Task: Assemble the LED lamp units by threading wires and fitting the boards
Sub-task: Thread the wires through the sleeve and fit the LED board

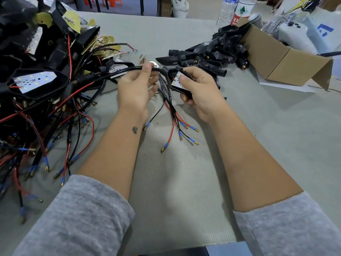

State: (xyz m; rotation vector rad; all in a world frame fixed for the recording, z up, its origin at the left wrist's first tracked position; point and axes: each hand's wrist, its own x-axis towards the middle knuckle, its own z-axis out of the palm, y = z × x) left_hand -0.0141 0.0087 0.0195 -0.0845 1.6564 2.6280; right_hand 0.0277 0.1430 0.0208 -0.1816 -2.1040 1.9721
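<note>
My right hand (198, 91) grips a black lamp housing (172, 73) with a white LED board (178, 81) seated in it; my thumb presses on the board. My left hand (137, 87) pinches the black sleeved cable (129, 69) that runs out of the housing's stem toward the left. Below both hands hang several red and black wires (172, 119) tipped with blue sleeves and brass bullet connectors. Part of the housing is hidden under my right fingers.
A heap of finished lamp units with boards and tangled wires (36, 80) fills the left. Empty black housings (212, 52) lie piled at the back right beside an open cardboard box (287, 58). Plastic bottles (238, 10) stand behind. Grey table mat (175, 182) lies under my forearms.
</note>
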